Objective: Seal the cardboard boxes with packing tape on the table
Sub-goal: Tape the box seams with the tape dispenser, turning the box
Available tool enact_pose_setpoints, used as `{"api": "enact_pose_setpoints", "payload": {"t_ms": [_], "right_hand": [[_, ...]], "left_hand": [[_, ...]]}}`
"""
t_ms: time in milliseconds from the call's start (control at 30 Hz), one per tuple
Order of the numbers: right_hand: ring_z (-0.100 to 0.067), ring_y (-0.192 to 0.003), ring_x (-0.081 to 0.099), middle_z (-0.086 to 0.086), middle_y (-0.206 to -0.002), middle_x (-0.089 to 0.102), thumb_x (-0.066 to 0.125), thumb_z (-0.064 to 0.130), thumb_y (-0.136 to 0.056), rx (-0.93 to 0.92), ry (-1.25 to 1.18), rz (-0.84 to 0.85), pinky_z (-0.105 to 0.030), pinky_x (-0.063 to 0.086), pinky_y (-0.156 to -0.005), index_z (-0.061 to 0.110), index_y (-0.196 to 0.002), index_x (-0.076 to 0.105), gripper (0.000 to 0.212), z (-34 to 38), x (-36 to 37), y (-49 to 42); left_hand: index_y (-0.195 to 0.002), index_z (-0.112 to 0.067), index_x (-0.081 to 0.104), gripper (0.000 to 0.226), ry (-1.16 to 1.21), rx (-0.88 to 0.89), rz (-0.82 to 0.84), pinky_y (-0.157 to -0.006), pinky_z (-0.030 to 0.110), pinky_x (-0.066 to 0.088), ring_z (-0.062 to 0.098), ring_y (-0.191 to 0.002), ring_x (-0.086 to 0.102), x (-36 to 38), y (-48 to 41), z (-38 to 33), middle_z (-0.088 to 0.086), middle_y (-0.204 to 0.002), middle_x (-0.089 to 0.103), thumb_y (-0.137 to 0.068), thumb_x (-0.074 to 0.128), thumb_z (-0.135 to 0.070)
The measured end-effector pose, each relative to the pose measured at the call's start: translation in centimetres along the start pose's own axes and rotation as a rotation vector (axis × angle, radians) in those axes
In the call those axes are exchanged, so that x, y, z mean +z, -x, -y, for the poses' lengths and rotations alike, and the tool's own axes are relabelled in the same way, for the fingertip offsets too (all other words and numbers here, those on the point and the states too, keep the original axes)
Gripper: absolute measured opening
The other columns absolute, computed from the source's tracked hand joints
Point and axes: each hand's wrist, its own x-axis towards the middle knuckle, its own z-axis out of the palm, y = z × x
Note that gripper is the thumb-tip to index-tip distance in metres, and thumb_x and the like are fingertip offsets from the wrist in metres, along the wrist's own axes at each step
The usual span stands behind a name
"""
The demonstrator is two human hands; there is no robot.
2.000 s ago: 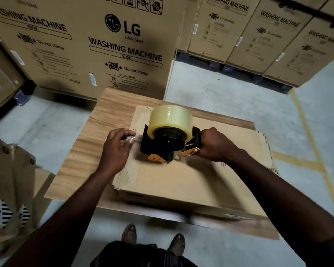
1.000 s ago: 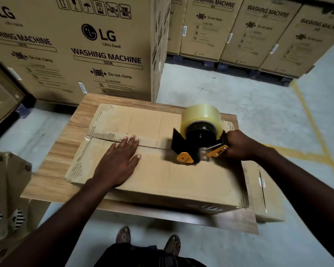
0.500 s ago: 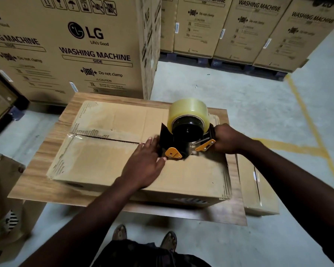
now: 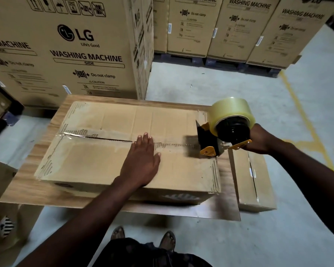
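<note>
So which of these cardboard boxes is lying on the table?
The flat box under the left hand. The small box sits lower, beside the table; the tall washing-machine boxes stand behind.

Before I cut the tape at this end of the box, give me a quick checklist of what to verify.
1. Left grip pressing flat on the brown cardboard box, across its centre seam: ok.
2. Right grip wrapped round the black-and-orange tape dispenser: ok.
3. Dispenser at the box's right end: ok.
4. Clear packing tape stuck down along the whole seam: cannot tell, the stretch near the dispenser is blurred.
5. Box lying wholly on the wooden table: ok.
</note>
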Motion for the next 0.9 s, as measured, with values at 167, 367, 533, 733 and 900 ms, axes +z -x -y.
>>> {"api": "enact_pose_setpoints", "payload": {"t_ms": [167, 367, 533, 733, 900], "right_hand": [[-0.022, -0.066, 0.059, 0.01, -0.065, 0.057, 0.054, 0.046, -0.074, -0.042, -0.05, -0.023, -0.029, 0.049, -0.063, 0.039, -0.066, 0.054, 0.011, 0.8, -0.3, 0.4], [-0.025, -0.067, 0.063, 0.002, -0.067, 0.065, 0.053, 0.046, -0.074, -0.066, -0.053, -0.047, -0.033, 0.05, -0.064, 0.02, -0.068, 0.067, 0.03, 0.7, -0.1, 0.4], [-0.029, -0.072, 0.063, -0.002, -0.075, 0.066, 0.056, 0.044, -0.075, -0.007, -0.125, -0.048, -0.042, 0.054, -0.067, 0.024, -0.073, 0.064, 0.022, -0.2, 1.2, 0.2], [-0.032, -0.071, 0.063, -0.01, -0.071, 0.065, 0.061, 0.049, -0.074, 0.086, -0.109, -0.075, -0.048, 0.054, -0.066, 0.009, -0.074, 0.067, 0.04, -2.2, 2.5, 0.1], [-0.029, -0.071, 0.066, -0.009, -0.07, 0.066, 0.06, 0.056, -0.071, 0.146, -0.045, -0.048, -0.042, 0.054, -0.064, 0.014, -0.073, 0.069, 0.043, -5.4, 1.3, 1.6]], "left_hand": [[-0.159, -0.004, 0.002, 0.072, 0.005, 0.187, 0.044, -0.126, 0.044, -0.001, 0.031, -0.155, -0.006, 1.3, -1.4, -7.5, 0.02, -0.166, -0.006, -0.106, 0.023, -0.048], [-0.161, -0.02, 0.009, 0.064, -0.024, 0.441, 0.001, -0.126, 0.046, 0.005, 0.029, -0.155, 0.003, 2.3, -3.5, -9.1, 0.009, -0.168, 0.006, -0.104, 0.022, -0.046], [-0.161, -0.026, 0.001, 0.065, 0.051, 0.462, -0.007, -0.126, 0.045, 0.006, 0.02, -0.155, 0.0, 2.6, -3.6, -8.7, 0.001, -0.169, 0.004, -0.104, 0.024, -0.048], [-0.161, -0.024, 0.003, 0.066, 0.092, 0.44, -0.013, -0.126, 0.042, 0.006, 0.015, -0.155, -0.001, 2.7, -3.4, -8.6, -0.001, -0.169, 0.005, -0.104, 0.026, -0.05], [-0.162, -0.022, 0.005, 0.067, 0.06, 0.415, 0.001, -0.126, 0.041, 0.003, 0.012, -0.155, -0.004, 2.7, -3.4, -8.4, -0.004, -0.169, 0.0, -0.105, 0.023, -0.051]]}}
